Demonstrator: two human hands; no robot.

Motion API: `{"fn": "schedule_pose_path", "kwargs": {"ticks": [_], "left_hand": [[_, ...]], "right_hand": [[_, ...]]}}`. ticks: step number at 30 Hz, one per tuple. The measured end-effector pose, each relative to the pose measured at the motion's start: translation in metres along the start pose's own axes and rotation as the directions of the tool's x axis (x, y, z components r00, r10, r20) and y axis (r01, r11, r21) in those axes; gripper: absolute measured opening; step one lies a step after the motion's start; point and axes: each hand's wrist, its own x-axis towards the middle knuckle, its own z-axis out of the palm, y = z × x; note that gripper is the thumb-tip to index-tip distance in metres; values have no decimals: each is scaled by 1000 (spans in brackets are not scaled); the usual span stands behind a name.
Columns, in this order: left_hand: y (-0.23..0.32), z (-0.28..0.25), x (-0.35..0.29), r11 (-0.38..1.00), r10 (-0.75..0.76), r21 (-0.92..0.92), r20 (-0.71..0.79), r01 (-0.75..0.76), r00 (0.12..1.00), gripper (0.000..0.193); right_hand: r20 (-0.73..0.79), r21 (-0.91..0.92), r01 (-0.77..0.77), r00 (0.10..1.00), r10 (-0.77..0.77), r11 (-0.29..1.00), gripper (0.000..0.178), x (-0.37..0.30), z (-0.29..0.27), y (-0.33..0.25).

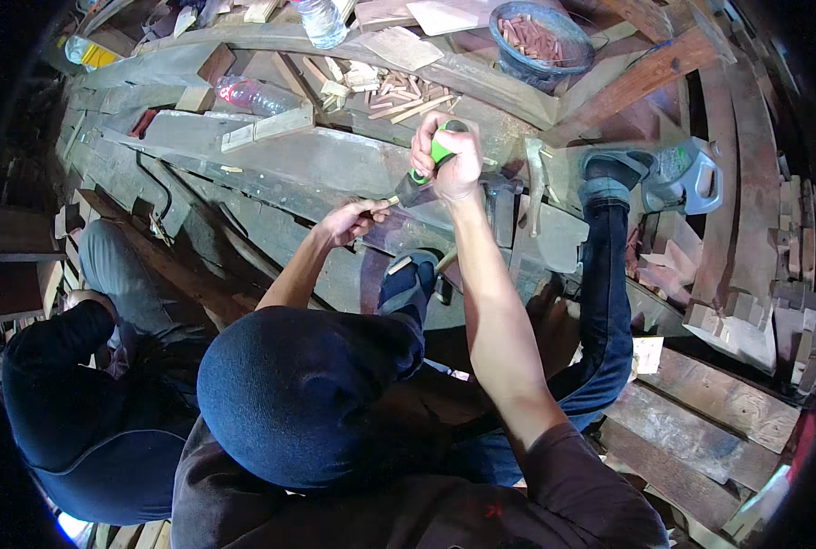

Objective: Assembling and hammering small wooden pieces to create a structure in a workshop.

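Two hands on one saw [414, 188]: right hand [452, 160] wrapped tight round the green-and-black handle, fingers [424, 139] closed on it; left hand [353, 220] lower, fingers pinched together just beside the blade tip, seemingly on a small light piece of wood, too small to tell exactly. Saw lying across a long grey plank [316, 169]. Probably light, stiff at the handle, blade thin, springy and sharp; best held by the grip. Beyond the knuckles: wood scraps [399, 91], plastic bottle [248, 94], blue basin [540, 41].
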Motion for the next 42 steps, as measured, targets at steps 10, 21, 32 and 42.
{"fn": "schedule_pose_path", "kwargs": {"ticks": [10,21,32,42], "left_hand": [[9,5,-23,987,15,162,-28,-11,1000,52],[4,8,-29,873,342,395,-74,-288,937,23],[43,7,-51,344,629,929,-120,-137,768,28],[95,-16,-30,137,650,988,-145,73,746,66]], "right_hand": [[2,-41,-28,1000,28,999,33,-2,7,2],[21,14,-33,999,33,999,32,-1,1,4],[-21,5,20,1000,-20,1000,32,-8,-2,-1],[12,-5,12,1000,-12,1000,32,-6,8,5]]}}
